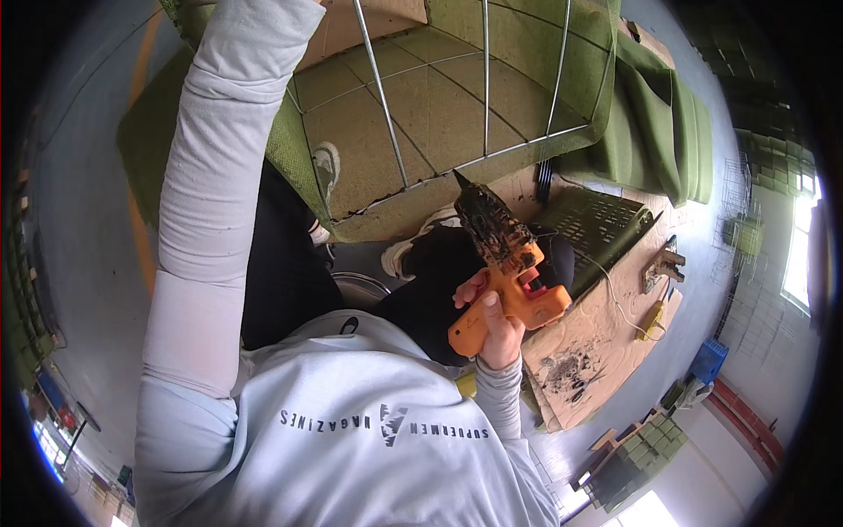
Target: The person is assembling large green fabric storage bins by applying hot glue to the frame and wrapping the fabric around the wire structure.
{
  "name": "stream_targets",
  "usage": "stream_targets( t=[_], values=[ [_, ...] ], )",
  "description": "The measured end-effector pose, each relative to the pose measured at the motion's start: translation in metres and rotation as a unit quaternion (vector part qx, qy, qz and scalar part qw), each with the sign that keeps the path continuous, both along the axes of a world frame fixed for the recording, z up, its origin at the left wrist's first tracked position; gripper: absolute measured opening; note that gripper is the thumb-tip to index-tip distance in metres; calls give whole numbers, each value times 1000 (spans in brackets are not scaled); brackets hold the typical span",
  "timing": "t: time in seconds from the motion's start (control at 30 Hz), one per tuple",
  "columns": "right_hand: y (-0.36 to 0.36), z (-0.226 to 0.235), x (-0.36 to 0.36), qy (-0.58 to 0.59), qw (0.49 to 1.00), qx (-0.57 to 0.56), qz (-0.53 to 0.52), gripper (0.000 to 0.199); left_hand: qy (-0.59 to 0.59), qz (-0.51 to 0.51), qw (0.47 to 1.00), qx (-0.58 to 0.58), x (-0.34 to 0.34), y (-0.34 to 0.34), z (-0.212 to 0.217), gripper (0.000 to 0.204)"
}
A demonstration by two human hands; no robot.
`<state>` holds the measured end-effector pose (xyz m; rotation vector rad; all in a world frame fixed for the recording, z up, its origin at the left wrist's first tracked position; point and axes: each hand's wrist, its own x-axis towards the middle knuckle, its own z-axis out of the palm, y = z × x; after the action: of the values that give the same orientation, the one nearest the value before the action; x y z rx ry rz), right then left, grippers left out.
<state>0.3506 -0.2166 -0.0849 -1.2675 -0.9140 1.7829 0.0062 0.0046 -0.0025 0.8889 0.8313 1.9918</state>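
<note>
The right hand [496, 321] is gripping the orange glue gun [509, 272] by its handle, nozzle pointing up at the green panel [439, 114] with its wire frame [485, 79]. The left hand is reaching up out of view, so I cannot tell its grip.

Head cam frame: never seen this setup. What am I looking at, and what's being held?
One fisheye camera worn on a person's head looks down at their body, so straight edges bend near the rim. No robot, just bare hands. The right hand grips an orange glue gun with a blackened, crusted nozzle pointing up. The left arm, in a grey sleeve, reaches up out of frame, so that hand is hidden. Ahead sits a green felt-covered panel with a wire frame. Cardboard lies on the floor.
</note>
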Motion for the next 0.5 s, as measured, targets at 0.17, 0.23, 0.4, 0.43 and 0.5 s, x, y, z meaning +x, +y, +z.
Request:
stream_targets(
  t=[0.17,0.23,0.4,0.43,0.5],
  values=[
    [1,3,-7,-35,999,10,2,35,9,15,1000,-5,5,-4,2,32],
    [5,6,-7,-36,999,12,-14,32,5,21,1000,-11,7,-4,3,32],
    [7,11,-6,-62,998,14,-22,29,0,13,1000,-3,4,-3,1,32],
    [9,11,-5,-63,998,15,-22,29,-1,14,1000,-2,4,-3,1,32],
    [16,11,-1,-31,999,5,-36,28,-4,21,1000,-12,4,-4,2,32]
  ],
)
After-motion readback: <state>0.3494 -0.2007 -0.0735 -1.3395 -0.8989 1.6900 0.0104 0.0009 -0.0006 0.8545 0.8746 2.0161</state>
